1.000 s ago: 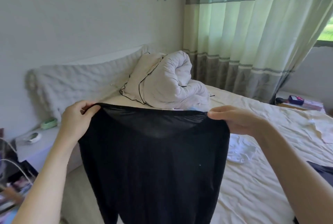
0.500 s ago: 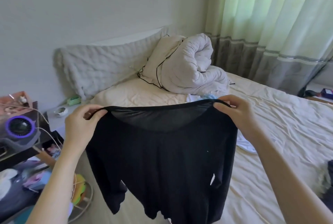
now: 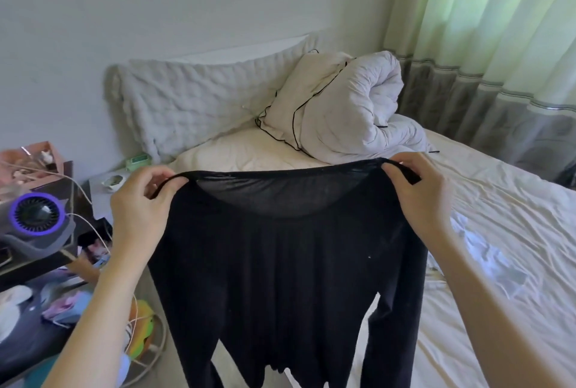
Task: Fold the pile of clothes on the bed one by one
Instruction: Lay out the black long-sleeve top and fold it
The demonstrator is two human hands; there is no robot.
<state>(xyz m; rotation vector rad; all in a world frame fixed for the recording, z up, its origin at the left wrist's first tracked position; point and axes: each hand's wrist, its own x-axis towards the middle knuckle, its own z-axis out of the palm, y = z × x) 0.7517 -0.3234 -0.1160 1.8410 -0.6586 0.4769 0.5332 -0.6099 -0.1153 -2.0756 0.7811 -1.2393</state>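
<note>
A black long-sleeved top [image 3: 280, 269] hangs in the air in front of me, over the near edge of the bed [image 3: 498, 206]. My left hand [image 3: 140, 210] pinches its left shoulder at the neckline. My right hand [image 3: 420, 197] pinches the right shoulder. The neckline is stretched between them and both sleeves hang down. A crumpled white garment [image 3: 486, 256] lies on the sheet to the right, partly behind my right arm.
A rolled white duvet [image 3: 352, 113] and a quilted headboard cover [image 3: 193, 107] sit at the head of the bed. A cluttered dark side table with a purple fan [image 3: 37, 216] and cables stands at the left. Green curtains [image 3: 498, 29] hang at the right.
My view has tilted down and left, bringing the side table further in. The top now hangs with both sleeves visible. Both hands still hold the shoulders.
</note>
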